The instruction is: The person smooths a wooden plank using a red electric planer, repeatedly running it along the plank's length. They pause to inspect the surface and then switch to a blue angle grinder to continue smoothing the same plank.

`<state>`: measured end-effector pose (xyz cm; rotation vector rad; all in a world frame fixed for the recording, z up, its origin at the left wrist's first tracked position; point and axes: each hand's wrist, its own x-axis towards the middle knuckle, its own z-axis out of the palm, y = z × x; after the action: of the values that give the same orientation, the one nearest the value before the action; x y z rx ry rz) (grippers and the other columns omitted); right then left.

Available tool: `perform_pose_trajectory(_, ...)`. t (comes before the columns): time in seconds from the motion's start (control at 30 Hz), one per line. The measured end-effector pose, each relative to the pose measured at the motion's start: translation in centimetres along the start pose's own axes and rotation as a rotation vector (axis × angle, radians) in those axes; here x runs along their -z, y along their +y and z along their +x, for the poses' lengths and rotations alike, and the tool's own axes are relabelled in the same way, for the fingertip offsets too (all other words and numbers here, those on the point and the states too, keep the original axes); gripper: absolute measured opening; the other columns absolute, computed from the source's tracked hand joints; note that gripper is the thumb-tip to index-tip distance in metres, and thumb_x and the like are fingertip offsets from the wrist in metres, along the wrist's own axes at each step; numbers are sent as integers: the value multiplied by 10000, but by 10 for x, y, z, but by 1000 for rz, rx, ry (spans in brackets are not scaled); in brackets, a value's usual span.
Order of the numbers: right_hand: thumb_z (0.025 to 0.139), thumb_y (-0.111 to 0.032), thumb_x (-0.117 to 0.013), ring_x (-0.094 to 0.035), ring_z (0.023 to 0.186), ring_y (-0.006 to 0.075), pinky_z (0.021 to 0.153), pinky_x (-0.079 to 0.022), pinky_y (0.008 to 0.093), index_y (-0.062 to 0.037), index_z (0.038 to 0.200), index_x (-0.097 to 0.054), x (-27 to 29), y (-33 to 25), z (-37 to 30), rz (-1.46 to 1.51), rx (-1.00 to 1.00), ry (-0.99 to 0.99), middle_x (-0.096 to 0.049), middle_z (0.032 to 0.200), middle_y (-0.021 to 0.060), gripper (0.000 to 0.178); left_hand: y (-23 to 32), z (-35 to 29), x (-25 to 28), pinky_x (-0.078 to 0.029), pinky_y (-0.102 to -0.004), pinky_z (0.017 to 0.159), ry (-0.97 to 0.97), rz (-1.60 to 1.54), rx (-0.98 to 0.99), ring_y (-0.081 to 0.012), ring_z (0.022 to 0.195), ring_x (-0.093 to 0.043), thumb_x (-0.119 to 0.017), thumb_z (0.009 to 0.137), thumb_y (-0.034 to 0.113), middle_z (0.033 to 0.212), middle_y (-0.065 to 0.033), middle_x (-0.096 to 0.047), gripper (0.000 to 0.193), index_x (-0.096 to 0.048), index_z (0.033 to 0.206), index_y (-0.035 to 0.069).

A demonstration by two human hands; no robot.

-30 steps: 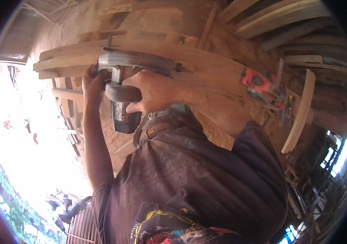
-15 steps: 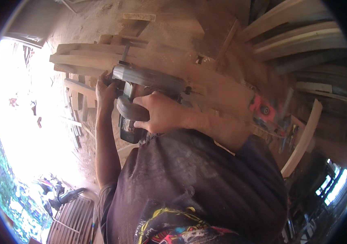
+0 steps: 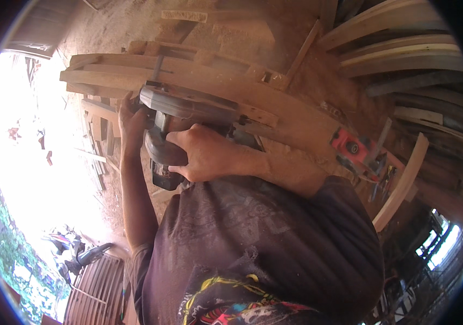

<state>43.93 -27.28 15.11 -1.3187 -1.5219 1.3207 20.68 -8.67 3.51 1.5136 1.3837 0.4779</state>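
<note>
My right hand (image 3: 204, 154) is closed around the handle of a grey and black handheld power tool (image 3: 188, 105). A dark block (image 3: 164, 176), which looks like a battery, sits at the end near my body. My left hand (image 3: 132, 118) grips a dark part at the tool's left end, its fingers partly hidden. The tool lies over a long curved wooden board (image 3: 209, 76), covering part of it. Beyond the tool's left end a thin metal bar (image 3: 158, 66) crosses the board.
A red power tool (image 3: 353, 147) rests to the right among hand tools. A curved wooden piece (image 3: 403, 184) leans nearby. Curved boards (image 3: 399, 54) are stacked at the far right, offcuts (image 3: 98, 111) lie left, and sawdust covers the ground (image 3: 231, 27).
Both hands and the power tool have shifted slightly left in the view. The board's left end also appears a little farther left and up. My grip looks the same.
</note>
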Motion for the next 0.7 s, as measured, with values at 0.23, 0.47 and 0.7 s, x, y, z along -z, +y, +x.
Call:
perform_pose_trajectory(0.23,818,-205,-849,-760,1007,471,941,-605,520,85,1105,-710,-2,1,-6,8,-5,5,-738,958,345,431,6,-10,-9,-606,-309,673,55,2,-8,-213,894,-729,-648,866,35,1242,-177,-679,761,-437,1593,-48)
perform_pose_trajectory(0.47,844,-226,-875,-752,939,490,872,-597,517,63,1079,-686,-8,11,-9,-13,65,34,-728,915,327,417,-9,-9,-9,-596,-305,669,78,-13,-29,-210,861,-722,-643,866,34,1212,-176,-692,785,-415,1614,-39)
perform_pose_trajectory(0.7,829,-215,-885,-742,936,497,865,-594,518,56,1067,-682,-10,10,-4,-10,64,40,-731,924,313,414,2,-13,-13,-568,-294,543,85,-83,28,-179,746,-717,-638,880,-9,1099,-164,-727,776,-402,1619,-43)
